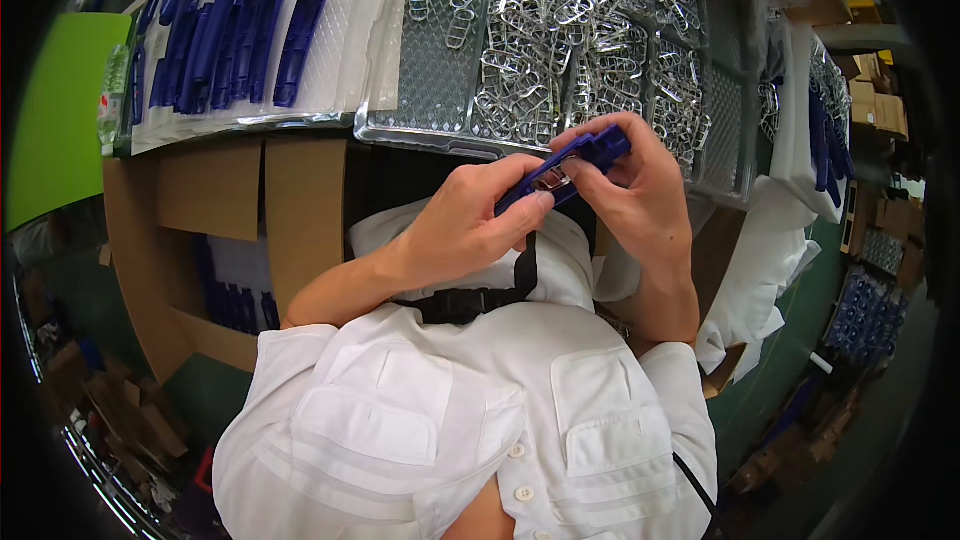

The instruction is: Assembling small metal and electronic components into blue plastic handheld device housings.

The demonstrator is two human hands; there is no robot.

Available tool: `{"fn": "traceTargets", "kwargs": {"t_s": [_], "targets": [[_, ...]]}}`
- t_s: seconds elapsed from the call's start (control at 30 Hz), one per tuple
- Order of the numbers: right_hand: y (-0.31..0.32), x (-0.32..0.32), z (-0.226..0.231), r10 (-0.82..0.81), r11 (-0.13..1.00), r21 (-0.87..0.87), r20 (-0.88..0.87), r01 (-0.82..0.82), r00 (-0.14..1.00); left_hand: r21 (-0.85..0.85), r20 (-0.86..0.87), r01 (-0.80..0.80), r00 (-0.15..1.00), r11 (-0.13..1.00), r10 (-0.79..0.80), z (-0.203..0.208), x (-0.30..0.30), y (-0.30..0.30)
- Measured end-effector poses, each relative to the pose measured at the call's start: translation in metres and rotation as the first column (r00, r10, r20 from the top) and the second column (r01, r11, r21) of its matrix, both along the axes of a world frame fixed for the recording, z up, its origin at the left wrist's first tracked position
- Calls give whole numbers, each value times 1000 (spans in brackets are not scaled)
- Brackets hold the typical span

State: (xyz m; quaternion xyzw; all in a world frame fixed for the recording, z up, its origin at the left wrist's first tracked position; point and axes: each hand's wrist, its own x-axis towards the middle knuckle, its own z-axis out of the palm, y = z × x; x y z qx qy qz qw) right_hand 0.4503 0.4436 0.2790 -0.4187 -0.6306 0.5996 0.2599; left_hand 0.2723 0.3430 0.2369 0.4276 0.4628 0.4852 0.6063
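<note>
Between my two hands, over my lap at the tray's near edge, is a long dark blue plastic part (602, 147), tilted up to the right. My left hand (478, 212) pinches its lower left end between thumb and fingers. My right hand (632, 188) grips the upper right end, its thumb pressed on the part. A small shiny metal clip (550, 178) sits in the part's hollow between the two thumbs; my fingertips cover some of it. Just beyond my hands, a heap of metal wire clips (560, 50) fills the clear plastic tray (432, 90).
Several more blue plastic parts (298, 45) lie on a white-covered surface at the far left, beside a clear bottle (112, 100) and a green panel (60, 110). An open cardboard box (150, 270) with blue parts inside stands at my left. White plastic wrapping (765, 270) hangs at the right.
</note>
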Motion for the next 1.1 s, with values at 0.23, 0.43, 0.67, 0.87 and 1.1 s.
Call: {"fn": "traceTargets", "kwargs": {"t_s": [0.23,0.43,0.67,0.87,1.1], "targets": [[-5,5,-16,-31,962,272,79,8,996,-51,-186,-57,981,997,46,-5,7,13],[1,3,-23,-60,906,424,137,-4,989,-120,-157,-73,986,990,54,-16,10,20],[14,16,-14,41,926,375,-217,44,975,142,-334,127,940,982,-73,23,-14,26],[21,32,-6,129,798,602,-223,33,966,389,-462,146,885,910,55,45,-27,19],[29,32,3,14,648,758,-111,76,994,458,-474,92,866,884,156,46,-21,25]]}}
